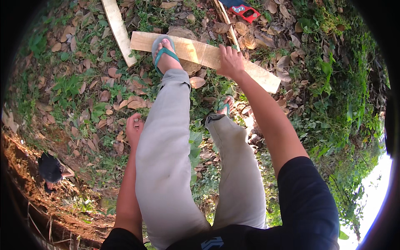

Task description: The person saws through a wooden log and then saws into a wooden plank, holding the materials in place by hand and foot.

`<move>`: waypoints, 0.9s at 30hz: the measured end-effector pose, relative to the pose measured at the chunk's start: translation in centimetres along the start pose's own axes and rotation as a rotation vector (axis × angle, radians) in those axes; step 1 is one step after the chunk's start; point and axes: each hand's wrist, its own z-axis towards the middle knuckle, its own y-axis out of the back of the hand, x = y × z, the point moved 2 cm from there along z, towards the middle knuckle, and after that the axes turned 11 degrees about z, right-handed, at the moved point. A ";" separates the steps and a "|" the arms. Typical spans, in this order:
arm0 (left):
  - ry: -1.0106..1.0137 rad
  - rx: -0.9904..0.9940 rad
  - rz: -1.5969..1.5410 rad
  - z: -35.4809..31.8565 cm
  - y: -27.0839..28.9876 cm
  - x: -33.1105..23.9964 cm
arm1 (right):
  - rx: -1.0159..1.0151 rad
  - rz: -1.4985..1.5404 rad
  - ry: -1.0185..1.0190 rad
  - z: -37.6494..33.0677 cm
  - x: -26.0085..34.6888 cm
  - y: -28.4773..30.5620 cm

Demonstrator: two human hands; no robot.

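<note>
A pale wooden plank (260, 76) lies crosswise in front of me, with a thin dark line across its middle. My left foot (165, 56), in a grey sandal with teal straps, presses on its left part. Over the plank's right half, my right hand (230, 62) grips it, fingers curled past the far edge. My left hand (134, 129) hangs beside my left leg, loosely bent with its fingers a little apart. Nothing shows in it, though the leg hides part of the hand.
A second board (118, 31) lies at the upper left and a narrow wood strip (227, 23) at the top. Near it is a red saw handle (246, 12). Dry leaves and weeds cover the ground. A dark-haired person (51, 168) is lower left, by a bare earth bank (25, 160).
</note>
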 end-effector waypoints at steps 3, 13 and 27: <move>0.072 -0.029 -0.021 -0.7 1.6 -0.6 | 0.030 -0.017 0.001 0.2 0.4 -0.2; 0.111 -0.190 0.180 -13.8 4.7 7.4 | 0.002 -0.186 0.146 3.0 0.3 4.4; 0.056 -0.079 0.147 -3.1 4.4 2.1 | 0.019 -0.334 0.429 10.5 -0.6 6.0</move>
